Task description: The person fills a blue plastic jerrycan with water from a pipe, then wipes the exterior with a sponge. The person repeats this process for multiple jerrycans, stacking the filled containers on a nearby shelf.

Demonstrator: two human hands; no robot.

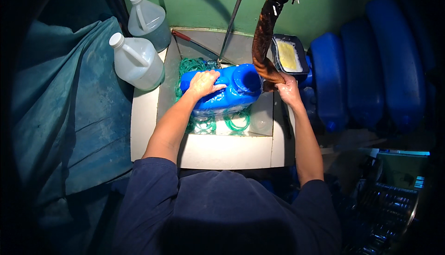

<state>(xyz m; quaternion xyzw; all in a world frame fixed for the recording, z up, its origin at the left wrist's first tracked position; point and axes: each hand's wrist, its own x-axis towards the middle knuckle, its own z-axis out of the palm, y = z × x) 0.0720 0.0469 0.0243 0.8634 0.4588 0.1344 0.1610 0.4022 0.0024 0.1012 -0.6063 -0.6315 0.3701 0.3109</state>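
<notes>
A wet blue plastic jug (222, 99) with a wide round neck lies tilted in a basin (168, 76) set into a white counter. My left hand (204, 84) is closed round its handle, thumb toward the neck. Beside the jug's neck, my right hand (288, 90) grips the lower end of a brown, worn-looking tube (265, 46) that hangs from above. Both hands look wet. Green netting (191, 68) lies in the basin behind the jug, and more green strands show below it. The jug hides much of the basin floor.
Two translucent white jugs (136, 62) stand at the left. A dark tub (303, 67) with a yellowish slab sits right of the tube. Several blue containers (328, 81) line the right side. A red-handled rod (181, 35) leans at the basin's back. A blue-green sheet (88, 102) hangs left.
</notes>
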